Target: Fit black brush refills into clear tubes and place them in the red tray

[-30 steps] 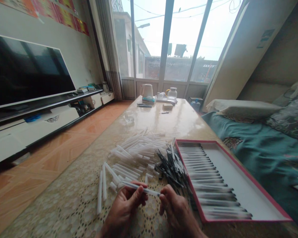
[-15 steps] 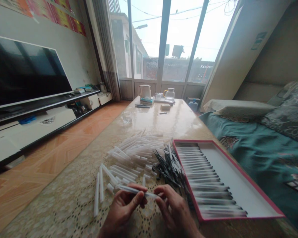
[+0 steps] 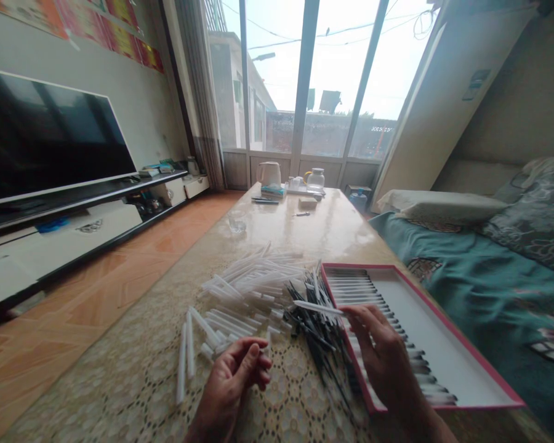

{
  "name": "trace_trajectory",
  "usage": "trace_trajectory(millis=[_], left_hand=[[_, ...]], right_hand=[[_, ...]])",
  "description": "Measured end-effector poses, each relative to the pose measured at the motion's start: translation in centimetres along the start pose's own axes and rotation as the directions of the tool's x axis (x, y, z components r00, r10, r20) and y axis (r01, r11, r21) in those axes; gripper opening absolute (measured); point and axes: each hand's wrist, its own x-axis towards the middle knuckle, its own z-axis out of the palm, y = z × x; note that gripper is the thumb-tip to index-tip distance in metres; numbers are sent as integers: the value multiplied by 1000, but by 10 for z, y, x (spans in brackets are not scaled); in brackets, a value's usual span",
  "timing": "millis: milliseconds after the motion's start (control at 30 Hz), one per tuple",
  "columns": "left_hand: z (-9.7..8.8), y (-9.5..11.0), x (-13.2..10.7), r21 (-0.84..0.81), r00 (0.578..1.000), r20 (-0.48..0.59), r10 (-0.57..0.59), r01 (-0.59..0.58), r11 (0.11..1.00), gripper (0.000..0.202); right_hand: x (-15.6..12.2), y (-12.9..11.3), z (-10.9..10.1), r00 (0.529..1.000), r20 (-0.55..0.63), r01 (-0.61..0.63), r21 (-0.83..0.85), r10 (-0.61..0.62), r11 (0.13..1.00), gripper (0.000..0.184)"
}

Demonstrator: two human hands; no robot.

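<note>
Right hand closed on one end of a slim white pen, pinched between thumb and fingertips. Pen lies roughly level in view, projecting leftward from the grip, its narrower end pointing away from the hand, over the heap of dark slender pieces; grip itself at the left edge of the pink-rimmed box, where a row of similar pens lies. Left hand well apart from the pen, loosely curled beside the loose white tubes; cannot tell whether anything small is between its fingertips. Handling estimate: pen probably very light and stiff, likely smooth plastic, apt to roll or twist in a loose pinch; hard squeezing seems unnecessary. An end hold leaves the barrel free but may let the tip swing; nearer mid-barrel should balance better.
</note>
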Motion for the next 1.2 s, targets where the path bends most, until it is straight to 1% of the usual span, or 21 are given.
trace_trajectory(millis=[67,100,167,233,267,300,367,433,500,567,600,667,733,800,867,1033,1200], left_hand=[[-1,0,1,35,1000,-21,23,-22,999,26],[-2,0,1,66,998,-43,53,-50,997,26],[-7,3,2,166,984,-100,145,-128,978,23],[-12,7,4,342,952,-137,275,-215,915,18],[-15,10,5,451,930,-124,346,-257,855,16],[-18,12,6,561,907,-87,411,-296,773,15],[-21,15,7,731,869,39,494,-361,578,20],[-20,14,6,813,849,194,491,-420,404,29],[-17,10,5,843,840,315,442,-462,276,38],[-14,6,3,861,833,363,418,-471,192,43],[-13,4,2,873,834,356,423,-458,169,44],[-13,3,0,898,840,313,443,-414,151,41],[-14,4,-2,916,854,277,440,-372,146,33],[-16,7,-3,925,869,266,418,-352,144,25],[-17,8,-4,923,876,276,395,-356,144,24],[-20,8,0,900,862,334,381,-412,142,32],[-20,6,1,889,844,342,413,-434,149,26]], right_hand=[[2,4,-4,1000,-10,-3,-21,3,1000,22],[2,5,-4,1000,-14,-7,-29,7,1000,22],[-1,6,0,1000,-15,-15,-39,14,999,20],[-5,6,7,999,15,-30,-40,31,999,19],[-7,6,11,999,37,-34,-39,35,999,19],[-9,6,15,998,62,-30,-36,32,999,20],[-13,5,22,995,99,-14,-36,17,999,21],[-16,3,27,992,127,6,-42,0,999,20],[-19,0,30,986,167,7,-57,3,998,19],[-21,-3,30,979,202,-3,-75,18,997,18],[-21,-4,30,977,211,-8,-81,25,997,17],[-22,-4,30,978,207,-11,-86,28,996,17],[-22,-3,30,982,189,6,-86,10,996,17],[-22,0,30,984,178,32,-90,-15,995,19],[-22,1,30,984,176,41,-95,-24,995,21],[-22,-8,27,983,180,-10,-93,26,996,15],[-22,-14,25,986,163,-22,-79,35,997,14]])
